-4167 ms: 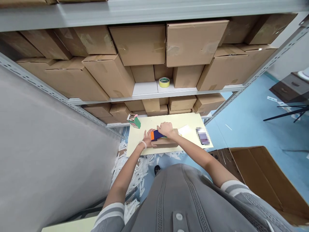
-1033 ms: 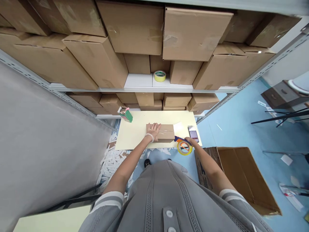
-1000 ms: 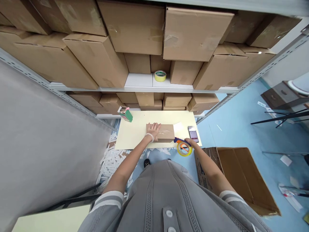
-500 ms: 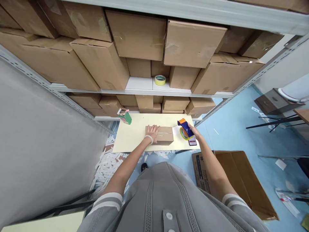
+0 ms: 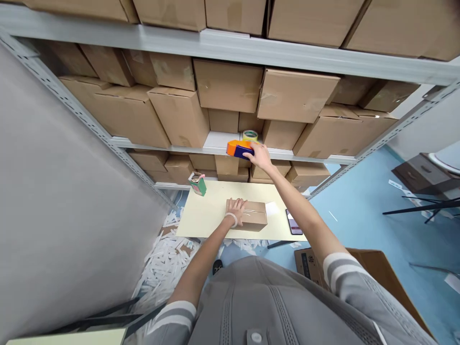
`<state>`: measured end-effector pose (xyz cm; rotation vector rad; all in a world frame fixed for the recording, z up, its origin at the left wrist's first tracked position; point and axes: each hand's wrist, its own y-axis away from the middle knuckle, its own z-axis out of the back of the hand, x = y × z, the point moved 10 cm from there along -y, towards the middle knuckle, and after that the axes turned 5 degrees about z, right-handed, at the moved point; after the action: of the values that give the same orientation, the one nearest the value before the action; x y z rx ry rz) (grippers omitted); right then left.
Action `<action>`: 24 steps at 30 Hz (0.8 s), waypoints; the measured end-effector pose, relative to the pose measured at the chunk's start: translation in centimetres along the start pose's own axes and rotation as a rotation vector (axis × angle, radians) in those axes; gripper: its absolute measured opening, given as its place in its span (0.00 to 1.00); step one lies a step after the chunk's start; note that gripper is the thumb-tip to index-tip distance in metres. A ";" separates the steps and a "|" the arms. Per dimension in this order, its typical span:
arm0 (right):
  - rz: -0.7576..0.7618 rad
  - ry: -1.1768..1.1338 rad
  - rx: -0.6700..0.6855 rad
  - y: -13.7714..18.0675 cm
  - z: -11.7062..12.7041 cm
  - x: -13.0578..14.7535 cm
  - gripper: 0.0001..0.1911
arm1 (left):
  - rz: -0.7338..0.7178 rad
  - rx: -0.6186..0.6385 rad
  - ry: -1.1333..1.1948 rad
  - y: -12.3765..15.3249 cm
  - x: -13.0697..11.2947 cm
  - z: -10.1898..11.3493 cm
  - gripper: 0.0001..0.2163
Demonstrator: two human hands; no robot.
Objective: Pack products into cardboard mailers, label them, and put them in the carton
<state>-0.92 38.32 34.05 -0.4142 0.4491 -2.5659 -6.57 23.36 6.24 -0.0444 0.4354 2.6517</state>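
My left hand [image 5: 236,211] lies flat with fingers spread on the left end of a small closed cardboard box [image 5: 256,215] on the pale yellow table [image 5: 212,227]. Raised to the height of the middle shelf, my right hand [image 5: 259,155] grips an orange and dark blue tape dispenser [image 5: 240,149]. Behind the dispenser, a yellow tape roll [image 5: 250,135] rests on the shelf; whether the two touch I cannot tell. A phone [image 5: 294,222] lies at the table's right end, and a white paper [image 5: 272,208] lies beside the box.
Cardboard boxes [image 5: 228,86] fill the metal shelves [image 5: 244,48] ahead. A green carton [image 5: 198,185] stands at the table's back left corner. Paper strips [image 5: 161,268] litter the floor at left. A large open carton [image 5: 377,268] sits on the floor at right.
My right hand has lifted the tape dispenser from the table's right side up and left to the middle shelf. My left hand remains on the box. The camera view has tilted upward.
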 end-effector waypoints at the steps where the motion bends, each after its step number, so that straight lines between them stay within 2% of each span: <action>1: 0.018 0.013 -0.004 -1.8 -0.4 0.7 0.23 | -0.002 -0.003 0.004 0.0 0.0 0.0 0.60; 5: -0.006 0.048 0.013 -7.1 -3.1 2.5 0.21 | -0.002 -0.028 0.008 0.1 0.1 -0.2 0.61; 10: -0.128 0.049 0.065 -10.6 -6.8 3.3 0.19 | -0.021 -0.048 0.023 0.1 0.2 -0.4 0.60; 16: -0.267 0.001 0.026 -12.1 -9.6 1.9 0.17 | -0.036 -0.042 0.049 0.5 0.2 -0.2 0.59; 19: -0.254 -0.001 0.022 -12.3 -10.5 1.2 0.18 | -0.042 -0.045 0.063 0.8 0.2 0.1 0.58; 24: -0.224 0.022 0.100 -12.6 -11.6 0.4 0.20 | -0.029 -0.036 0.048 0.8 0.3 0.1 0.56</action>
<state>-10.88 51.19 28.58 -0.4210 0.2943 -2.7977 -7.18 22.82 6.58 -0.1252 0.4000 2.6347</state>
